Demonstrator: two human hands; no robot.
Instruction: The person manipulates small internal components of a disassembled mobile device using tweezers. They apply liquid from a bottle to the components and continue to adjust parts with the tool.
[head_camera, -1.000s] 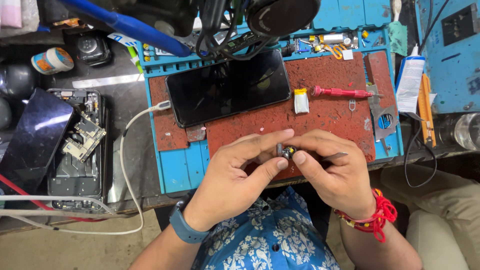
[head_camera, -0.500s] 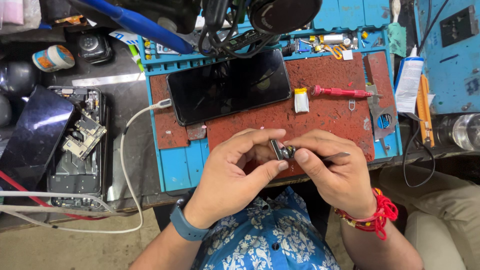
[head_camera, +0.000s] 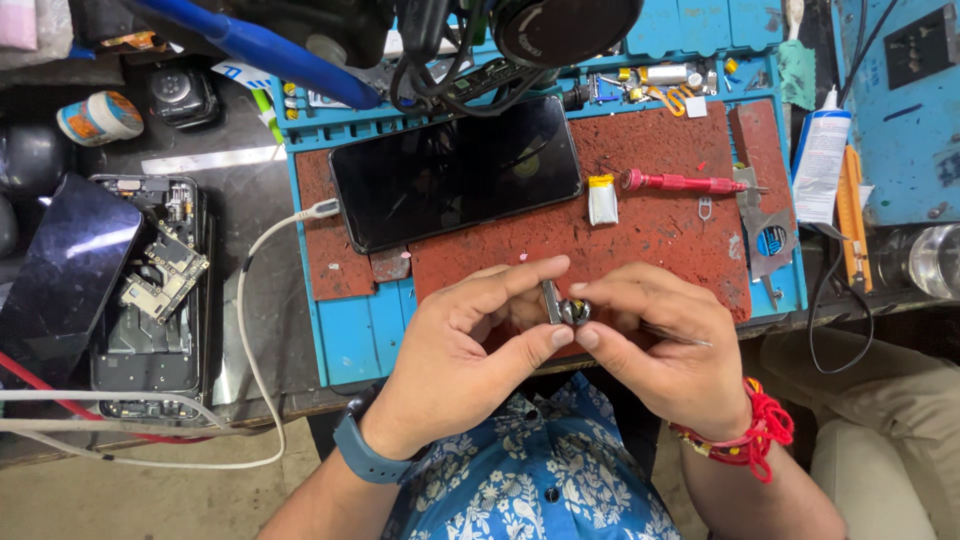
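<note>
Black opened phone chassis with bare circuit boards (head_camera: 150, 290), far left on the dark bench, well apart from the work. White charging cable (head_camera: 250, 300), running to the black-screened smartphone (head_camera: 455, 170) that lies on the red-brown and blue silicone repair mat (head_camera: 660, 230). Left hand (head_camera: 460, 360), thumb and forefinger pinched on the small dark metal component (head_camera: 565, 308), held above the mat's near edge. Right hand (head_camera: 665, 350), fingertips closed on the same part from the other side. Red-handled precision screwdriver (head_camera: 680, 183), idle behind. Handling judgement: keep the part low over the mat; firm, steady pinch.
</note>
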